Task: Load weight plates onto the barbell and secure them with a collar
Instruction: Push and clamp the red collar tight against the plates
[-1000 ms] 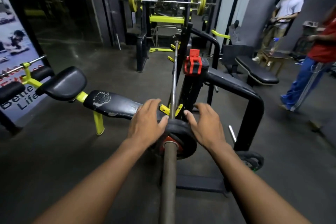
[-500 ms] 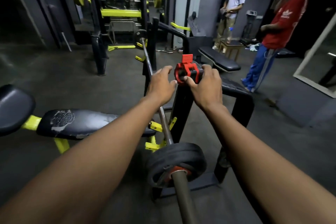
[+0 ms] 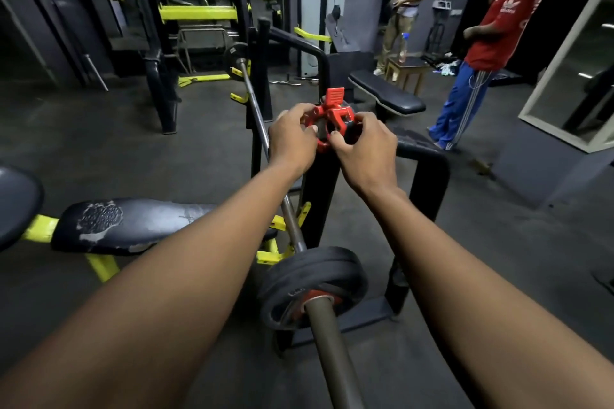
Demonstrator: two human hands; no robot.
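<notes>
Head view: both hands are working a red clamp collar (image 3: 332, 123) atop the black rack upright (image 3: 319, 189), up and away from the barbell sleeve; the left hand (image 3: 292, 139) is pinching the collar's near left rim with curled fingers; the right hand (image 3: 365, 146) is gripping its right side, thumb pressing the ring; the lever tab is standing up, so the clamp is likely sitting unlatched.

The barbell (image 3: 327, 342) is resting across the bench rack; black weight plates (image 3: 312, 282) are sitting on the near sleeve, with bare sleeve showing in front of them and no collar fitted yet.

Handling judgement: the collar is looking like rigid plastic, light, easy for two hands; best held by the ring's sides, leaving the lever free to snap down; the plates are appearing heavy and stiff, likely needing a push flush before clamping.

Writing: small raised lettering on the plate face is too blurred to read; an onlooker's red shirt (image 3: 508, 16) is bearing an Adidas trefoil logo.
</notes>
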